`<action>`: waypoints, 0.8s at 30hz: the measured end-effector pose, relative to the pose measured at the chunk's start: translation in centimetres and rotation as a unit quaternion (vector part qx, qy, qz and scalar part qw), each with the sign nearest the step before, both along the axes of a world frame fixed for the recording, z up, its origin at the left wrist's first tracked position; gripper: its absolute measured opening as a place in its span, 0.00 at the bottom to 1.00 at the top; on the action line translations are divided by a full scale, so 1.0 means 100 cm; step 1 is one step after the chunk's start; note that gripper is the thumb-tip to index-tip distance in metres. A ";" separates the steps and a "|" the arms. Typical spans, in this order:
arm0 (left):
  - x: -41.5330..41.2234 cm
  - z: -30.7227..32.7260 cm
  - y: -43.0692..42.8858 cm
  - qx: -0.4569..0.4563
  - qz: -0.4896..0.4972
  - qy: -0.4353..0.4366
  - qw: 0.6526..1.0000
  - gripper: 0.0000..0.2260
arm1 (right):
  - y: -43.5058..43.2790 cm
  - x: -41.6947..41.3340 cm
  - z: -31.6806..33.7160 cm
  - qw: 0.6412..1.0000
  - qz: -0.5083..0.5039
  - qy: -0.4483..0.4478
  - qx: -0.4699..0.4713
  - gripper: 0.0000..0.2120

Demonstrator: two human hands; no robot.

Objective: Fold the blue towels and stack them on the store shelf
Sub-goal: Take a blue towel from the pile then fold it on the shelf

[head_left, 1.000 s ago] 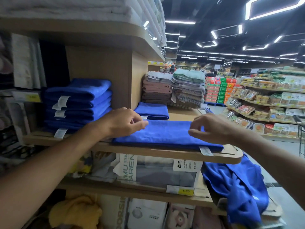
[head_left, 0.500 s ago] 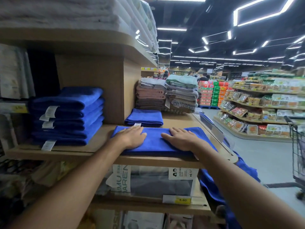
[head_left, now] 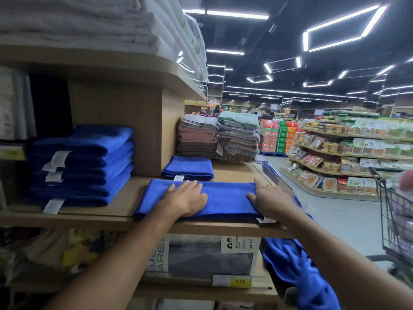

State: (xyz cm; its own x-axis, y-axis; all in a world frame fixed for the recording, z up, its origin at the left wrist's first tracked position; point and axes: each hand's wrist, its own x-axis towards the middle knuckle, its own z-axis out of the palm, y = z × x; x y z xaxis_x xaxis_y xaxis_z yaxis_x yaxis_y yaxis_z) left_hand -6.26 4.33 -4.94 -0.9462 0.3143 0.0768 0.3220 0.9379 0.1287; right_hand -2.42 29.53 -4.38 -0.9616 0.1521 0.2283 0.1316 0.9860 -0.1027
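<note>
on the wooden shelf (head_left: 125, 202), right at its front edge, lies a folded blue towel (head_left: 225, 200); it is long and flat, and a small white tag (head_left: 264, 219) sticks out at its near right corner; the left hand (head_left: 185, 201) lies flat on the middle of this towel, palm down, fingers straight and close side by side, holding nothing; the right hand (head_left: 271, 200) lies flat on the right end of the towel, palm down too, with the thumb stuck out to the left and one finger reaching to the far edge; it pinches nothing; just behind the towel, touching its far edge, sits a smaller blue towel (head_left: 188, 167), folded up; to the left on the same shelf, well apart from the hands, stands a neat stack of blue towels (head_left: 82, 166) with white tags hanging at the front; a loose blue towel (head_left: 297, 271) hangs in a heap below the shelf, under the right arm; further back sit piles of brown and grey towels (head_left: 199, 137); white towels (head_left: 78, 21) lie on the shelf above; one shelf down lies a grey pack (head_left: 210, 258) with a yellow price tag (head_left: 240, 281) in front of it; at the far right stands a shopping cart (head_left: 393, 211), and across the aisle are food shelves (head_left: 357, 153).
</note>
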 end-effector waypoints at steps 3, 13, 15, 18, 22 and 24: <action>-0.002 -0.005 0.000 0.011 0.005 -0.009 1.000 0.31 | -0.005 -0.002 0.013 0.998 0.010 0.003 -0.065 0.27; 0.004 -0.003 -0.001 -0.003 0.006 -0.018 1.000 0.32 | 0.019 0.014 0.052 0.764 -0.050 -0.092 -0.637 0.20; 0.005 -0.002 -0.001 -0.003 0.003 -0.023 1.000 0.33 | 0.022 0.014 0.054 0.705 -0.025 -0.091 -0.703 0.19; 0.006 -0.001 -0.001 -0.008 0.002 -0.024 1.000 0.33 | 0.019 0.016 0.056 0.664 -0.001 -0.116 -0.739 0.21; 0.005 -0.002 -0.001 -0.009 0.003 -0.018 1.000 0.33 | 0.006 0.018 0.066 0.693 0.039 -0.146 -0.705 0.28; 0.005 -0.003 -0.001 -0.012 0.000 -0.011 1.000 0.33 | -0.004 0.015 0.079 0.705 0.072 -0.140 -0.691 0.34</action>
